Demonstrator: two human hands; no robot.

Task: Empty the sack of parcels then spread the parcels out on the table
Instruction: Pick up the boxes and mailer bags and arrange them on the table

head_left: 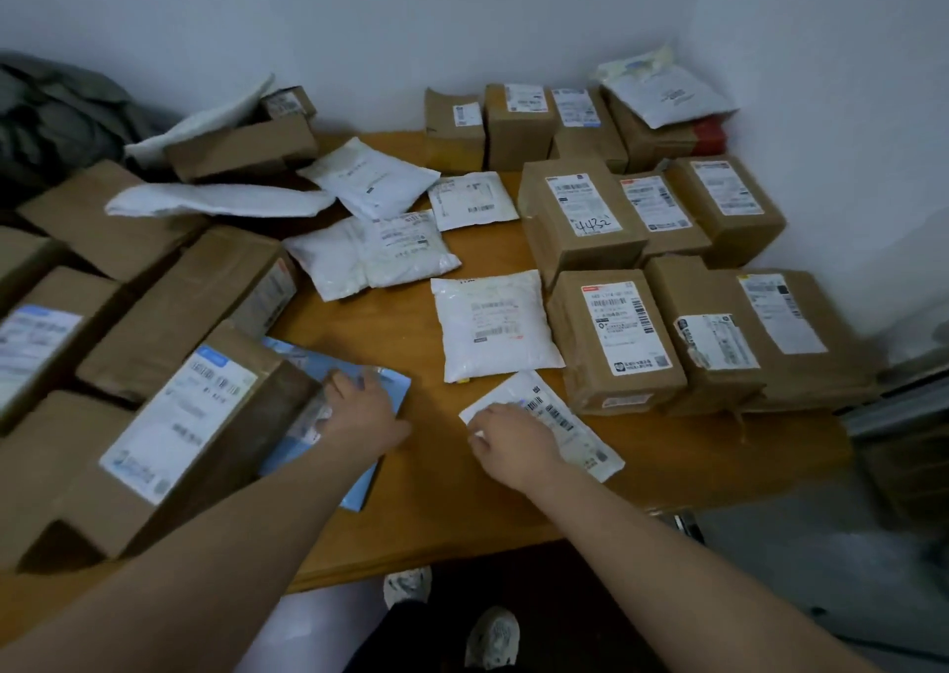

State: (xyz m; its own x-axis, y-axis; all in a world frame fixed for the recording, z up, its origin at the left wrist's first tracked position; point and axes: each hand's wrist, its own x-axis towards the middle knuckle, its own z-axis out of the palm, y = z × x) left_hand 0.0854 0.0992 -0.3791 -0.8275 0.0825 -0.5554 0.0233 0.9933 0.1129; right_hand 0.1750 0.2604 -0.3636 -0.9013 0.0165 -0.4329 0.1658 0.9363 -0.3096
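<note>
Parcels cover a wooden table [411, 508]. My left hand [362, 408] rests on a flat blue mailer [354, 487] that lies partly under a big cardboard box [169, 431] at the near left. My right hand [513, 439] presses on a flat white envelope [565, 421] with a barcode label near the front edge. Behind that envelope lies a white padded bag [495, 328]. Brown boxes [616, 338] stand in rows on the right. The grey sack [56, 118] is slumped at the far left.
Several white bags [369, 184] and brown boxes [241, 148] are heaped at the back left and along the wall. The table's front edge runs just below my wrists. My shoes [493, 636] show on the dark floor beneath. Metal framing [904, 400] stands at the right.
</note>
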